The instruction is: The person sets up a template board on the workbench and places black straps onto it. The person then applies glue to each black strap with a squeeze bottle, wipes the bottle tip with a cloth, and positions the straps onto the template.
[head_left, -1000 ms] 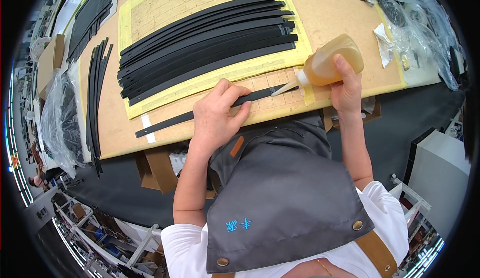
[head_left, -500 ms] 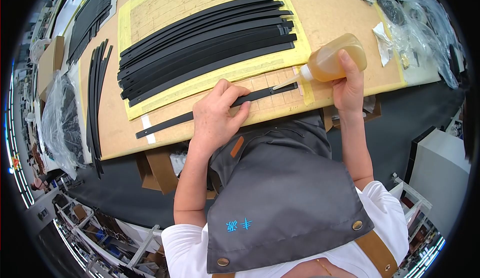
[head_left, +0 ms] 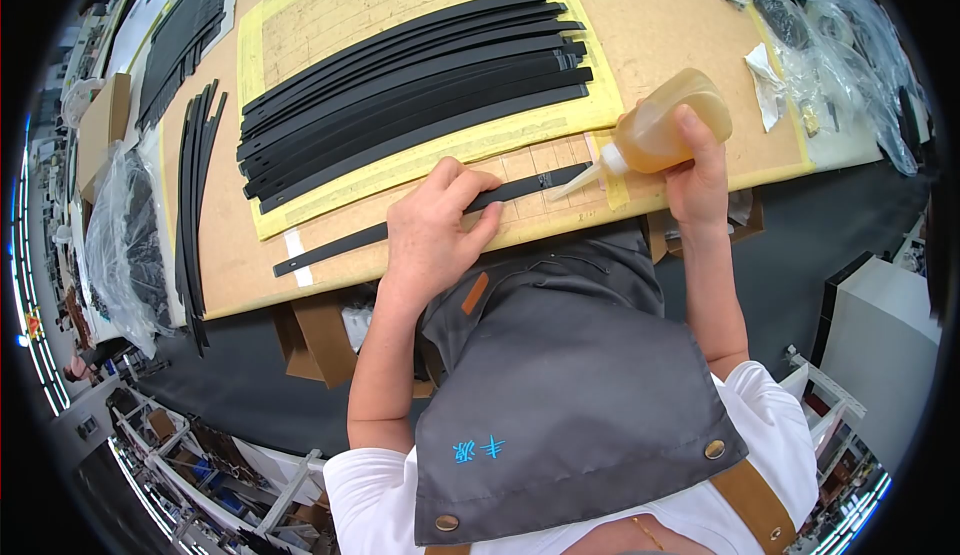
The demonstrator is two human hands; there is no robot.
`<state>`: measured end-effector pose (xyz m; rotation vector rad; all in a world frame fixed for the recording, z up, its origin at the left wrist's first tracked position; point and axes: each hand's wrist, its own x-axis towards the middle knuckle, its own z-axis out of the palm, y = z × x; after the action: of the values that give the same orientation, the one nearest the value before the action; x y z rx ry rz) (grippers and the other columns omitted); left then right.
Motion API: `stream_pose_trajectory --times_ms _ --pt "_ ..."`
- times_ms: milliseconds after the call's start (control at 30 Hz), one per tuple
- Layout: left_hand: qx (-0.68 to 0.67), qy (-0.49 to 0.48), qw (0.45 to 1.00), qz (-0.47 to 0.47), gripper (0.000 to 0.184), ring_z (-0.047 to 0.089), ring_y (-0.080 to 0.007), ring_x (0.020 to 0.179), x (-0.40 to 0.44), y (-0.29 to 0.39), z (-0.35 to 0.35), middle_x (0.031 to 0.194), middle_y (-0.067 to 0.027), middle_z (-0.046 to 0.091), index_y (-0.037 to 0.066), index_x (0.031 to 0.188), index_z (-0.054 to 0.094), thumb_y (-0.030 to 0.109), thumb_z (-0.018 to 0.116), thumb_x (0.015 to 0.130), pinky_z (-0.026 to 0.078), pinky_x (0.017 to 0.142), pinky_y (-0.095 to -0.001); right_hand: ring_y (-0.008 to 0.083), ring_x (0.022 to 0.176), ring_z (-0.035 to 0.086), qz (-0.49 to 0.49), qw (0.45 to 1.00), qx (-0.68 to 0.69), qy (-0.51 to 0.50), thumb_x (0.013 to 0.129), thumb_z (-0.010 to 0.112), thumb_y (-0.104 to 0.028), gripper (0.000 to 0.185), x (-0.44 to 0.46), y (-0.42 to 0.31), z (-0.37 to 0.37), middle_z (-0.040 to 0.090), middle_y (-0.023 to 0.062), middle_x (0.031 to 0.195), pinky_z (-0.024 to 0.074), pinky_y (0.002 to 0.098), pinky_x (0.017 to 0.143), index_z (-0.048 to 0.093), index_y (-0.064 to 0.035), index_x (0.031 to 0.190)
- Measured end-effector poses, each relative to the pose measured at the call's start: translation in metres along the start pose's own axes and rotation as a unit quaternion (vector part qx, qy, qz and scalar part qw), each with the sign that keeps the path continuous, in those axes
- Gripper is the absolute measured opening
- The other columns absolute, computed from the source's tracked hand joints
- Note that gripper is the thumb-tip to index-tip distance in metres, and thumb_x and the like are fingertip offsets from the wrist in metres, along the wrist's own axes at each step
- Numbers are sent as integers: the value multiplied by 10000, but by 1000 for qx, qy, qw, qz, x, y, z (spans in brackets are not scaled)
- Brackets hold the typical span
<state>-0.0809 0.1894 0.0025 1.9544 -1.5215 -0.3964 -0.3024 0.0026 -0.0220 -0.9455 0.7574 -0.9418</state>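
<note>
A single black strip lies slantwise along the front of the table. My left hand is closed on its middle, thumb on the near side and fingers on the far side. My right hand grips a squeeze bottle of amber liquid, tilted with its pale pointed nozzle down and to the left. The nozzle tip is at the strip's near edge, close to its right end; whether it touches cannot be told. A shiny wet-looking mark shows on the strip there.
Behind the strip, several black strips lie side by side on a yellow-taped board. More loose strips hang over the table's left front edge. Clear plastic bags and a white scrap are at the right. Cardboard boxes stand underneath.
The nozzle tip has shifted slightly toward me, from on top of the strip to its near edge. The bottle has turned a little. My left hand and the strip are almost unchanged.
</note>
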Motion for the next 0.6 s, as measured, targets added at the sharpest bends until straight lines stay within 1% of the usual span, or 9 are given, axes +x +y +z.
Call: stream_pose_trajectory --times_ms 33,133,233,333,433,467,567,600 --pt "3 -2 1000 2 140 643 -226 742 1 1 0 856 -35 601 117 943 687 129 730 810 497 610 -351 273 1106 647 12 1000 4 0 935 676 -370 490 1 1 -3 657 146 1161 509 430 999 550 -35 1269" --pt "-2 -28 1000 0 179 651 -224 737 6 6 2 882 -52 637 70 981 706 98 742 808 506 630 -310 359 1101 659 50 990 133 -15 939 660 -417 528 -2 -10 -4 662 182 1152 552 463 951 545 -27 1275" --pt "-9 -36 999 7 187 652 -225 738 9 8 6 887 -62 642 60 987 707 82 748 805 512 633 -308 373 1044 686 67 979 194 -9 903 685 -475 570 -2 -20 -12 673 159 1085 597 443 863 559 -20 1222" --pt "-60 12 997 43 174 635 -207 675 9 -1 11 866 -45 631 86 963 697 96 751 798 479 549 -316 397 1095 667 23 990 135 40 945 642 -469 563 -5 -25 -22 669 183 1152 621 464 796 553 -21 1274" --pt "-122 7 992 3 194 611 -158 660 6 -2 5 853 -40 638 66 969 706 57 762 783 451 535 -264 381 1100 668 -12 995 81 59 951 639 -456 551 -6 -28 -32 672 174 1154 605 460 851 557 -10 1264" --pt "-131 6 991 -3 200 576 -115 649 5 -3 4 832 -31 629 52 969 709 29 763 777 422 524 -234 376 1099 669 -20 995 70 65 954 637 -451 547 -6 -28 -33 673 172 1154 597 453 871 556 -8 1264" --pt "-141 14 990 -2 202 569 -99 646 3 -3 5 831 -27 630 50 967 711 27 767 775 412 512 -229 364 1098 672 -35 996 43 73 961 634 -436 535 -7 -27 -30 673 167 1153 575 435 925 553 -5 1267" --pt "-146 20 989 3 203 532 -78 631 3 -4 7 831 -19 626 39 962 712 19 768 768 388 506 -216 362 1098 672 -35 996 38 70 962 634 -432 530 -8 -27 -28 673 166 1152 568 431 938 552 -7 1269"
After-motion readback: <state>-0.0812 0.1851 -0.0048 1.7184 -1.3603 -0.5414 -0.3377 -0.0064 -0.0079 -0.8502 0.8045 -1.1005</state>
